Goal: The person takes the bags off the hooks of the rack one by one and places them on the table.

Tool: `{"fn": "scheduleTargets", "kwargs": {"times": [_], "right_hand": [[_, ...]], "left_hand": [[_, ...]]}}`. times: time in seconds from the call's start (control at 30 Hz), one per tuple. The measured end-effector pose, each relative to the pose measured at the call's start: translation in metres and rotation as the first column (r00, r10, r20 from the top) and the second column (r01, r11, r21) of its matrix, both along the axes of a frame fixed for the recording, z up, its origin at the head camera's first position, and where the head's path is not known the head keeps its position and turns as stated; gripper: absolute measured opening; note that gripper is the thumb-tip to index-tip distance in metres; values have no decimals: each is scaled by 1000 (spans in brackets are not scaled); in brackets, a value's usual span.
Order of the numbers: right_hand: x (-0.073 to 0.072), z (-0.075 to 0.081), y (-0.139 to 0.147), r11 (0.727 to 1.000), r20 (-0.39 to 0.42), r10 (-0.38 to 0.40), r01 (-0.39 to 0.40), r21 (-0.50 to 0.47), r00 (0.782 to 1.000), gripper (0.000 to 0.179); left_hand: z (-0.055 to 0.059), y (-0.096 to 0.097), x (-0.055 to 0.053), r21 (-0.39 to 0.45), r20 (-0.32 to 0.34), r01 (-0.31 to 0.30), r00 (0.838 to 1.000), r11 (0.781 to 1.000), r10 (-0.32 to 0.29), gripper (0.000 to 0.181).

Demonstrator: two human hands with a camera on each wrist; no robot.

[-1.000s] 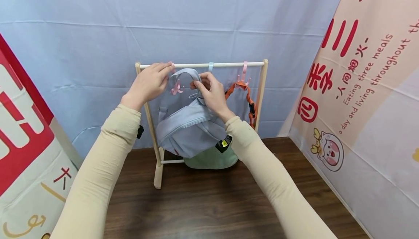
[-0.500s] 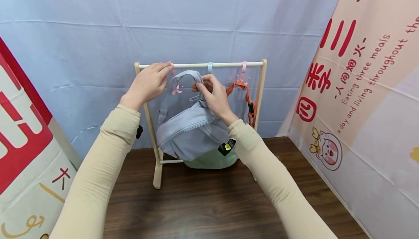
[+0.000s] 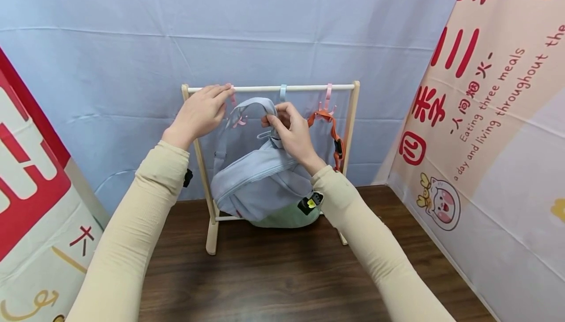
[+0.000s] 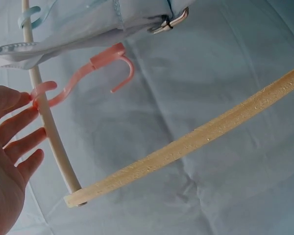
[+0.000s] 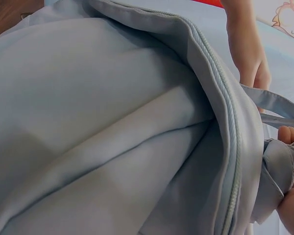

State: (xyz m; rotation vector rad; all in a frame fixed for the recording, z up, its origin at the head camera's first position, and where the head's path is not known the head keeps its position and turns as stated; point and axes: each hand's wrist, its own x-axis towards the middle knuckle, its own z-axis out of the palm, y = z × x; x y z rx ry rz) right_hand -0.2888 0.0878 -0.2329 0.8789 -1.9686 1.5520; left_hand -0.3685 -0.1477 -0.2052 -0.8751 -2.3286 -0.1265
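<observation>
A spread left hand (image 3: 198, 113) had its fingers at a round white rail (image 3: 260, 88), touching a pink plastic hook (image 4: 102, 58). The right hand (image 3: 293, 131) pinched the strap (image 3: 258, 101) of a pale blue fabric backpack (image 3: 256, 185), held before a light wooden rack (image 3: 202, 165) near the back edge of the dark wooden counter (image 3: 265, 273). Before the rack, the counter stretched forward between both cream sleeves (image 3: 143, 209). The left wrist view showed the hook's curl around the rail, largely behind fingers in the head view.
</observation>
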Motion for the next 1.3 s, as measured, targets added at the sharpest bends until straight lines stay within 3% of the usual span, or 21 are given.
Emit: {"fn": "scheduleTargets", "kwargs": {"times": [0.5,0.87,1.13,1.3], "right_hand": [[6,-13,9,1000,43,-16,16,-13,999,17],[14,-19,13,998,38,-61,61,-3,997,15],[17,-24,15,999,27,-49,49,-12,998,15],[19,-26,18,998,30,-62,63,-23,998,15]], "left_hand": [[-2,0,-2,4,-20,14,1000,1000,-14,43],[-5,1,6,0,-21,23,1000,1000,-23,45],[-15,1,19,62,-94,105,991,993,-99,41],[-29,2,29,144,-70,160,986,977,-151,39]]}}
